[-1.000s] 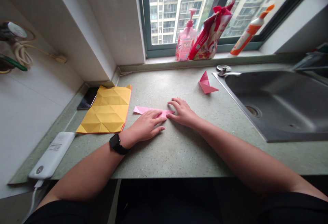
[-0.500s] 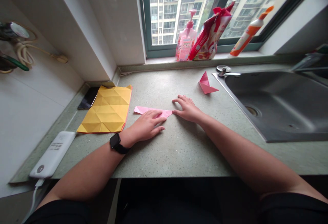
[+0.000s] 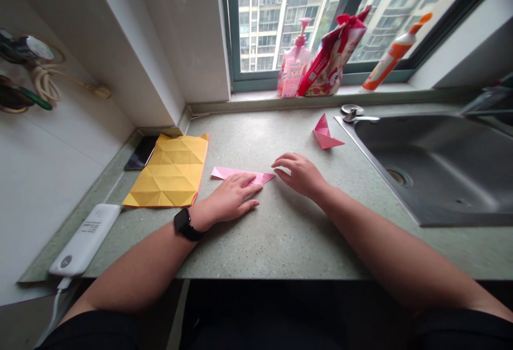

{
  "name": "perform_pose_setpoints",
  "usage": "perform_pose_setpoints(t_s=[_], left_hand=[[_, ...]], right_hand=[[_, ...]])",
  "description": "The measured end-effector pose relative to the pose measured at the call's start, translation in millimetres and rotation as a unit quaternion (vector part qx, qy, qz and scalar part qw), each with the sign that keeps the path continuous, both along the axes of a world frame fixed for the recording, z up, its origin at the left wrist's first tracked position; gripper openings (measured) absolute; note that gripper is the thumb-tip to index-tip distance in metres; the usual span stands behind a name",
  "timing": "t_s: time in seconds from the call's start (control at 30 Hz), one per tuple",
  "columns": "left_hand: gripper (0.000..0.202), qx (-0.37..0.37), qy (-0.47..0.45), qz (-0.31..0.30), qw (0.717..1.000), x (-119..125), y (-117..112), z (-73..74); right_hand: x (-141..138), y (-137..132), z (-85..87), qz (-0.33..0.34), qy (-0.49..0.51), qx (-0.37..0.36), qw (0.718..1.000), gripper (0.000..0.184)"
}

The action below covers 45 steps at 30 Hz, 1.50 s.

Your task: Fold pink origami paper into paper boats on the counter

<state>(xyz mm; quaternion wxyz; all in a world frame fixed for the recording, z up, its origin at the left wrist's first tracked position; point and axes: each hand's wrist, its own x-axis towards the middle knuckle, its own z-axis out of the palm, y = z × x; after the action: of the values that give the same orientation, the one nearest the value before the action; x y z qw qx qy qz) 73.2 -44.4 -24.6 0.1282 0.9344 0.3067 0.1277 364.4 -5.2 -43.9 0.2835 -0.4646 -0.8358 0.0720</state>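
A narrow strip of folded pink paper [image 3: 224,172] lies flat on the counter, its right end coming to a point. My left hand [image 3: 231,198], with a black watch on the wrist, rests across the strip with fingers spread, covering part of its middle. Just past the pointed tip hovers my right hand [image 3: 300,175], its thumb and fingers apart and nothing between them. A pink folded paper shape [image 3: 326,135] with upright points stands beyond my right hand.
On the left lie a creased yellow paper sheet [image 3: 168,171], a dark phone [image 3: 141,152] and a white power bank [image 3: 86,240] with a cable. The sink [image 3: 441,168] is at the right. A pump bottle [image 3: 293,72], a red bag [image 3: 334,59] and an orange bottle [image 3: 390,61] line the sill.
My right hand has lifted off the tip of the pink strip and drawn slightly right, uncovering the point. My left hand stays on the paper. The view has shifted slightly.
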Motion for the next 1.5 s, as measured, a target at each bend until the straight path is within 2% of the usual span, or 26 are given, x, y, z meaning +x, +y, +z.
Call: perform_pose_setpoints(t_s=[0.2,0.33,0.4,0.5,0.57,0.7,0.87,1.13,1.2,1.3,1.4,1.5], left_hand=[[0.051,0.007,0.006,-0.002,1.0,-0.3,-0.4,-3.2],[0.055,0.004,-0.002,0.008,1.0,-1.0,-0.6,-2.5],[0.05,0.013,-0.012,0.04,0.999,-3.1,0.3,-0.5],[0.04,0.054,-0.004,0.114,0.992,-9.2,3.6,3.3],[0.041,0.079,0.016,0.157,0.984,-14.2,6.8,5.4],[0.037,0.092,0.067,0.209,0.971,-22.4,13.1,7.8],[0.023,0.069,0.102,0.229,0.966,-27.7,19.2,9.5],[0.02,0.053,0.067,0.209,0.974,-23.3,13.0,14.2],[0.021,0.046,0.058,0.194,0.978,-20.6,9.9,13.7],[0.021,0.041,0.061,0.175,0.982,-16.9,6.8,12.0],[0.021,0.043,0.065,0.166,0.983,-15.2,6.2,11.5],[0.019,0.049,0.061,0.161,0.984,-16.1,7.4,13.2]], right_hand=[[-17.6,-24.3,14.4,0.099,-0.083,-0.018,0.992,0.023],[-19.6,-25.3,13.5,0.113,-0.086,-0.027,0.989,0.022],[-18.7,-24.1,13.0,0.112,-0.094,-0.025,0.989,0.022],[-16.7,-22.8,14.2,0.098,-0.121,-0.022,0.988,0.021],[-15.1,-22.2,16.0,0.078,-0.139,-0.02,0.987,0.02],[-12.0,-21.4,19.0,0.045,-0.155,-0.018,0.987,0.021],[-10.9,-20.9,18.2,0.022,-0.166,-0.004,0.986,0.022],[-8.3,-17.0,8.8,-0.042,-0.151,0.045,0.987,0.027],[-10.0,-17.7,8.3,-0.023,-0.12,0.058,0.991,0.032],[-15.8,-21.4,9.9,0.072,-0.085,0.054,0.992,0.029],[-22.0,-25.5,11.3,0.156,-0.091,0.031,0.983,0.023],[-24.1,-26.4,11.2,0.176,-0.104,0.013,0.979,0.019]])
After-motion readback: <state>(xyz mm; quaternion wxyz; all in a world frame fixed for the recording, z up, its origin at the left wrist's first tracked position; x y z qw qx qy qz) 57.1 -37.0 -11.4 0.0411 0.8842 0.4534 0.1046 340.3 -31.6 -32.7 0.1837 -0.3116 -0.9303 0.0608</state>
